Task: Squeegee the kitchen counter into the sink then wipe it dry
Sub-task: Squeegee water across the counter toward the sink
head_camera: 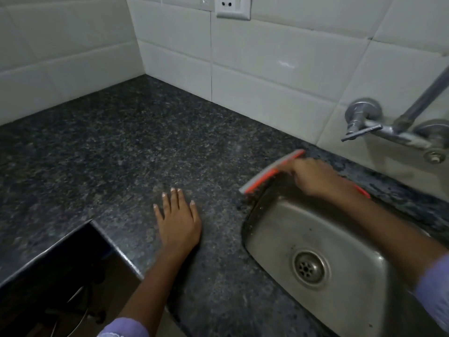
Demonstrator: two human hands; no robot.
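Observation:
My right hand (315, 177) grips an orange squeegee (269, 172) with a grey blade. Its blade rests on the dark speckled granite counter (136, 147) right at the upper left rim of the steel sink (272, 239). The orange handle end pokes out behind my wrist. My left hand (178, 220) lies flat on the counter, fingers spread, left of the sink, holding nothing. The sink's drain (311, 267) sits low in the basin.
White tiled walls meet in a corner at the back. A wall-mounted steel tap (369, 125) hangs above the sink at right. A power socket (232, 6) sits high on the wall. The counter edge drops to a dark open space (60, 276) at lower left.

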